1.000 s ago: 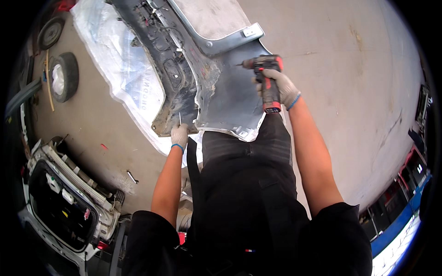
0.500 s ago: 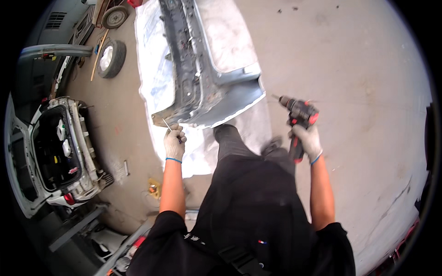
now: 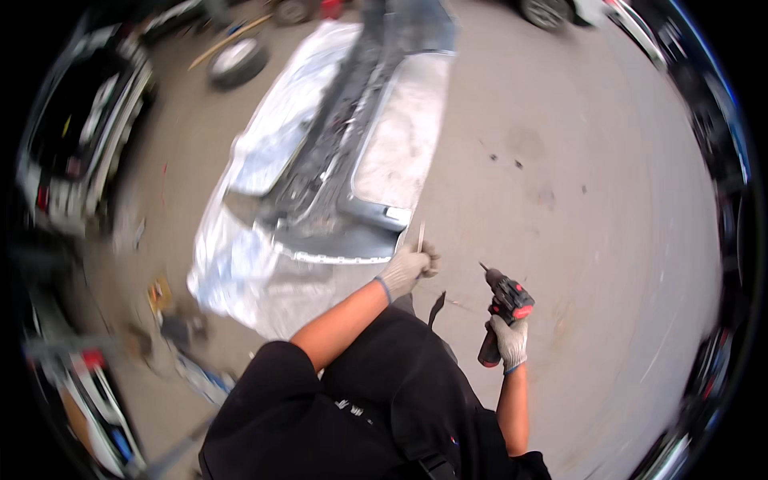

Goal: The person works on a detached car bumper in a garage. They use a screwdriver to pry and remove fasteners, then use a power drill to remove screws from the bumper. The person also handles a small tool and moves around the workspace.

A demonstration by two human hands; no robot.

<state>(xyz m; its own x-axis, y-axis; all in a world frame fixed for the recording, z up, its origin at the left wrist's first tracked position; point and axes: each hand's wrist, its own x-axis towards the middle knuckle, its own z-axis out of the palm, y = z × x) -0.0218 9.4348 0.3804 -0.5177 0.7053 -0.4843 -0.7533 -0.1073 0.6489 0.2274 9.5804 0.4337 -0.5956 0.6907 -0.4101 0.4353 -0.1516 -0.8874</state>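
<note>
A grey car bumper [image 3: 336, 184] lies on a silvery plastic sheet [image 3: 264, 240] spread over the concrete floor. My gloved left hand [image 3: 406, 268] is closed around a thin metal strip [image 3: 421, 238] just off the bumper's near right corner. My gloved right hand [image 3: 510, 340] grips a red and black cordless drill [image 3: 502, 308], bit pointing up and left, held away from the bumper over bare floor.
A car body [image 3: 76, 136] with an open end stands at the left. A loose tyre [image 3: 236, 60] lies at the upper left, another wheel [image 3: 544, 12] at the top. Small tools and clutter [image 3: 172, 320] sit on the floor at the lower left. Bare concrete [image 3: 584, 200] stretches to the right.
The view has swung, so the bumper now lies further up and left. My left hand has left the bumper's edge and holds a thin strip. The drill has dropped lower and right.
</note>
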